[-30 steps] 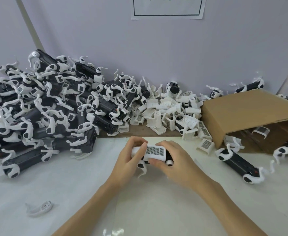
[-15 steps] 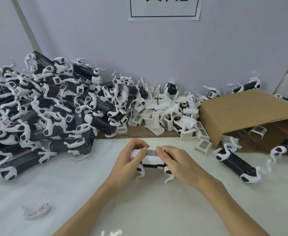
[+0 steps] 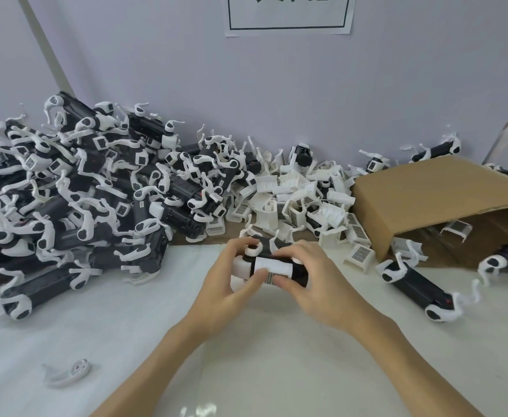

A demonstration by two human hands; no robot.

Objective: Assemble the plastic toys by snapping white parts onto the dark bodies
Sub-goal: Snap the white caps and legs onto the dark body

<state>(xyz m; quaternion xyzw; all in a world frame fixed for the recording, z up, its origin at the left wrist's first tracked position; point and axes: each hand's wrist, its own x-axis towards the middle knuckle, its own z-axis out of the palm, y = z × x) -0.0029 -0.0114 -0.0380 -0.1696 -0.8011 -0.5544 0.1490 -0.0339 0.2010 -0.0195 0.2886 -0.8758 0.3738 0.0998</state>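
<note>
Midway through a fit, a dark toy body (image 3: 276, 252) sits at the centre of the white table (image 3: 276, 341), a white grille cover (image 3: 273, 266) lying across it. The left hand (image 3: 231, 284) grips its left end, thumb curled onto the cover; the right hand (image 3: 309, 275) pinches the right end, fingers curled over the top. Whether the cover has clicked home cannot be told; the next move likely calls for firm, even pressure. Finished toys (image 3: 75, 206) heap at ten o'clock, loose covers (image 3: 300, 200) at twelve, a cardboard box (image 3: 445, 200) at two.
</note>
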